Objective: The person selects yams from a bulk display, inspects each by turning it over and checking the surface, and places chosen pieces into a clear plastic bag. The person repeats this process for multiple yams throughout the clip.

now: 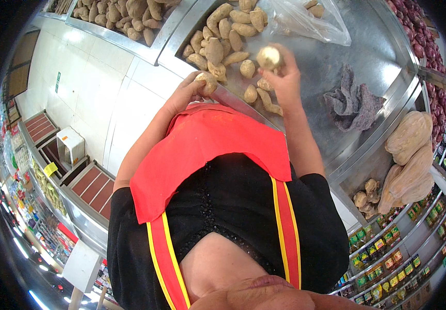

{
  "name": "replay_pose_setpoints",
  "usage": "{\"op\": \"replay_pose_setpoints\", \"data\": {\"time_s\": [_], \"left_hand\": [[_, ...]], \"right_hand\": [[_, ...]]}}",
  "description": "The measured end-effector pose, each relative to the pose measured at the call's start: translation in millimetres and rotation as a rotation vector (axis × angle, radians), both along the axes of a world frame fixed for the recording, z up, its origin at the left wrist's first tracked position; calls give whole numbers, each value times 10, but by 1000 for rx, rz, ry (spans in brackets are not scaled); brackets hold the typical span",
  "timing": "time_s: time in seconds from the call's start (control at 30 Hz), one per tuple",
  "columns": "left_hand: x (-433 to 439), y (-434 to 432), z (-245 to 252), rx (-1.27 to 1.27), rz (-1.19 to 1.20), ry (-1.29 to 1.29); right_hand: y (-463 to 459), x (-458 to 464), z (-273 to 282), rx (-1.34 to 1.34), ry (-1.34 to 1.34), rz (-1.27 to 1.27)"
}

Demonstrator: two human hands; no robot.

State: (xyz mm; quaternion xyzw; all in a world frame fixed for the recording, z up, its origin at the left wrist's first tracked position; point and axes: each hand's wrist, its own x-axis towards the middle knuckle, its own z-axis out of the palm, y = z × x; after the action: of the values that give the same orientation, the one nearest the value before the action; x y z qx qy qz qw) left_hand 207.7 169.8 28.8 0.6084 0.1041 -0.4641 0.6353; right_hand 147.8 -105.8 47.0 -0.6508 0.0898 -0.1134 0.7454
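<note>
My left hand [184, 93] grips a round tan tuber [207, 84] over the near rim of a metal display bin [312, 66]. Over the bin, my right hand [288, 79] holds another tuber [268, 58], slightly blurred, with a pale cut or peeled face turned up. Between and beyond my hands lies a pile of knobbly tan tubers [214, 50]. A few loose ones, including a small round tuber [248, 68], rest near my right wrist. A clear plastic bag [304, 21] with some tubers in it lies at the far side.
A crumpled grey cloth [353, 102] lies in the bin to the right. Large tan squashes [409, 143] and small knobbly roots [367, 198] sit beyond the bin's right divider. Red onions [411, 29] are heaped far right. Another tuber bin [130, 17] stands upper left, a white crate [70, 145] at left.
</note>
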Motion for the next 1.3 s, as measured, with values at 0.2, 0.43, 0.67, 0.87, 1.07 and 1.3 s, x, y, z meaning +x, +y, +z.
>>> {"op": "replay_pose_setpoints", "data": {"time_s": [0.2,0.43,0.67,0.87,1.07,1.3], "left_hand": [[-9,2,-21,55,-41,6],[-16,64,-73,32,14,33],[-33,-8,-45,-20,1,61],[-40,17,17,29,20,39],[-6,13,-41,68,-13,5],[-36,0,-17,-21,-4,30]], "right_hand": [[-412,385,-601,-677,412,-187],[-510,250,-731,-782,231,0],[-13,-353,-919,-1289,-176,613],[80,-254,-834,-794,-25,410],[-56,-98,-202,604,89,173],[-28,-79,-23,996,-13,226]]}}
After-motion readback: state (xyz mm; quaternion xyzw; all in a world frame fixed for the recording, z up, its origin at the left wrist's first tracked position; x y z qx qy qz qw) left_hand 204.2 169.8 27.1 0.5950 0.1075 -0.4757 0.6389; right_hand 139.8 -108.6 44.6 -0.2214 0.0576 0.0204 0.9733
